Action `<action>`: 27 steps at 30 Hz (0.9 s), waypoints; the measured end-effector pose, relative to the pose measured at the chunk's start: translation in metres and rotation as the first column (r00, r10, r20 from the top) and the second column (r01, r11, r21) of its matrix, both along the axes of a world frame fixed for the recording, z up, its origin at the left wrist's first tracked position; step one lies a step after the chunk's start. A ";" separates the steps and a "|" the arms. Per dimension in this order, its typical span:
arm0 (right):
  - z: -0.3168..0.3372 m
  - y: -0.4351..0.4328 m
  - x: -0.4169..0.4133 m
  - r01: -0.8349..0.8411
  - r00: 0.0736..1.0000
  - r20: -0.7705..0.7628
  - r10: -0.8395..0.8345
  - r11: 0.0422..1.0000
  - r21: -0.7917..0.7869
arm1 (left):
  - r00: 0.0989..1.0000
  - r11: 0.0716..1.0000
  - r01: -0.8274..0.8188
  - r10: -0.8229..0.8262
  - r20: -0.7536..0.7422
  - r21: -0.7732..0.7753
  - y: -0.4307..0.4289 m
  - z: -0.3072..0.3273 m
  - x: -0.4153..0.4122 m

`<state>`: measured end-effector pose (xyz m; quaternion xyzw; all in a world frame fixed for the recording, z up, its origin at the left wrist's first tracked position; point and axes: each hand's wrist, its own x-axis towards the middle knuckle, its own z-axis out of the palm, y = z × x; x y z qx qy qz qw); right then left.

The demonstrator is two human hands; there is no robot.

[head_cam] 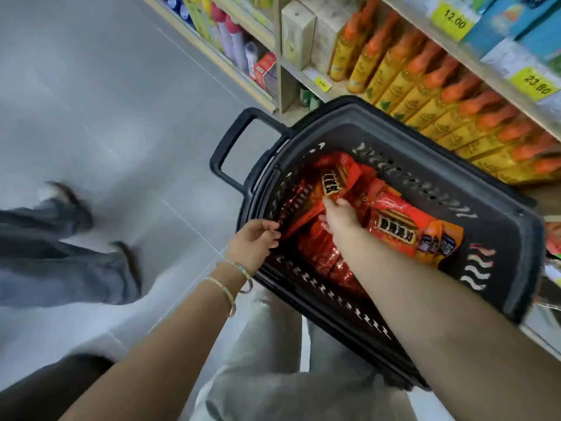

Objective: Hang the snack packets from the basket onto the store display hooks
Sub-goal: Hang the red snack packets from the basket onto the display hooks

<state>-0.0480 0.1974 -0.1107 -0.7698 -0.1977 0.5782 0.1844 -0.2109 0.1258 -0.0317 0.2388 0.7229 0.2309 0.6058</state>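
Observation:
A black shopping basket [501, 226] stands tilted on the floor in front of me, holding several red and orange snack packets [403, 226]. My right hand [340, 220] reaches into the basket's middle, and its fingers grip a red packet with a dark label [332, 183]. My left hand [255, 243], with bangles on the wrist, lies over the basket's left rim, its curled fingers pinching the edge of a dark red packet [293, 208]. No display hooks are in view.
A shelf unit on the right carries rows of yellow bottles with orange caps [425, 86], boxes and yellow price tags [452, 18]. The basket's long handle [230, 147] sticks out to the left. Another person's legs in jeans [60, 244] are on the grey floor at left.

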 end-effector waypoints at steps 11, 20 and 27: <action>0.042 -0.039 0.058 0.654 0.738 -0.180 -0.650 0.755 -0.044 | 0.993 0.994 0.108 -0.107 0.049 -0.004 0.037 0.004 -0.009; 0.082 -0.045 0.073 0.423 0.901 -0.138 -0.412 0.904 0.061 | 0.919 0.914 0.393 -0.393 -0.022 0.106 0.051 0.035 0.019; 0.087 -0.030 0.049 0.271 0.917 -0.326 -0.230 0.959 0.084 | 0.915 0.962 0.196 -0.110 -0.389 0.189 0.051 0.029 -0.019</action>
